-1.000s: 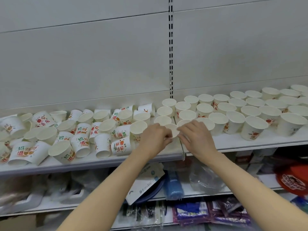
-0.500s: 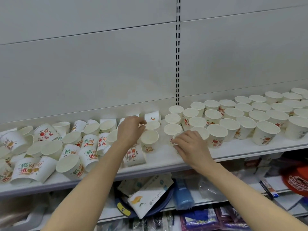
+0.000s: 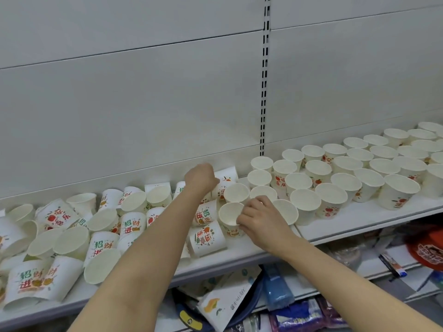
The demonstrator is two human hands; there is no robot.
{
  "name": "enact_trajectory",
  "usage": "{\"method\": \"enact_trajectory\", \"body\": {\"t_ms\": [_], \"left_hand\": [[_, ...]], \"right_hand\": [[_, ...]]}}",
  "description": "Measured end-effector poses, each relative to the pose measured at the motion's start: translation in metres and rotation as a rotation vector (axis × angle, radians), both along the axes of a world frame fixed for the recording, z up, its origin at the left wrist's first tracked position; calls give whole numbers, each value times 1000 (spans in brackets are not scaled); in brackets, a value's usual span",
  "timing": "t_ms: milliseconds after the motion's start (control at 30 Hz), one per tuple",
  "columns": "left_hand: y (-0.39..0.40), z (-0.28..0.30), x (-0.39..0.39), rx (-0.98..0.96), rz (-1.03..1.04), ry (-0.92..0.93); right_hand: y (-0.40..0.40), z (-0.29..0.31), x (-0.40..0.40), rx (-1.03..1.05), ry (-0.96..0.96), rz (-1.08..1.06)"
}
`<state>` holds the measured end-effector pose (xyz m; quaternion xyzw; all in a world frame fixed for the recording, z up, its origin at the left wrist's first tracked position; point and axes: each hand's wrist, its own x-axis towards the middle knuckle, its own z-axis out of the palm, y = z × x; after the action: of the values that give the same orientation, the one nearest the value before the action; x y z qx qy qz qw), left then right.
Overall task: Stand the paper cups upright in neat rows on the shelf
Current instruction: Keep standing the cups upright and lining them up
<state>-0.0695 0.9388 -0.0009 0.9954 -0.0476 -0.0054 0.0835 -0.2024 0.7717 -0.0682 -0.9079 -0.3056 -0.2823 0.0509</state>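
White paper cups with red and green print fill the shelf [image 3: 359,222]. At the right, several stand upright in rows [image 3: 398,191]. At the left, several lie tipped in a heap [image 3: 57,218]. My left hand [image 3: 200,179] reaches to the back of the shelf, its fingers curled on a tipped cup [image 3: 226,174] by the back wall. My right hand [image 3: 261,218] is near the front and pinches the rim of an upright cup [image 3: 229,215] at the left end of the rows.
A slotted metal upright [image 3: 264,92] runs up the grey back wall. The lower shelf holds a blue packet [image 3: 278,292], a white carton [image 3: 227,305] and a red item [image 3: 429,246]. Purple packets lie at the bottom.
My left hand has left the front cup and reached to the back of the shelf onto a tipped cup. My right hand stays at the front, on an upright cup's rim.
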Motion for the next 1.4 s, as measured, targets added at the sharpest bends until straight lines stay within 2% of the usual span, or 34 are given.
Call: {"method": "enact_trajectory", "body": {"t_ms": [133,300,400,500,567,633,733,867,1000,1067,1133,1300,1400], "left_hand": [[-8,-10,2,-29,66,76],[-10,-5,8,-336,267,127],[-1,1,13,-436,250,109],[7,0,5,-388,127,5],[10,-6,-5,-284,13,-87],[10,-15,-13,-149,-102,-172],[12,-29,-18,-50,-191,-224],[16,-35,-19,-85,-177,-244],[18,-37,-21,-139,-156,-232],[17,-37,-21,-160,-155,-227],[17,-36,-21,-169,-166,-228],[30,-29,-24,-226,-214,-223],[47,-20,-20,-214,-212,-231]], "right_hand": [[-8,14,4,79,-26,27],[-21,41,44,159,-59,-87],[-27,53,79,121,22,-170],[-28,65,117,44,226,-288],[-23,70,140,107,375,-422],[-12,70,155,133,461,-528],[7,64,164,99,536,-637],[23,48,170,148,547,-705],[30,42,173,364,644,-783],[31,44,177,497,700,-776],[31,48,178,535,691,-735],[15,44,164,291,398,-440],[0,34,159,141,371,-355]]}}
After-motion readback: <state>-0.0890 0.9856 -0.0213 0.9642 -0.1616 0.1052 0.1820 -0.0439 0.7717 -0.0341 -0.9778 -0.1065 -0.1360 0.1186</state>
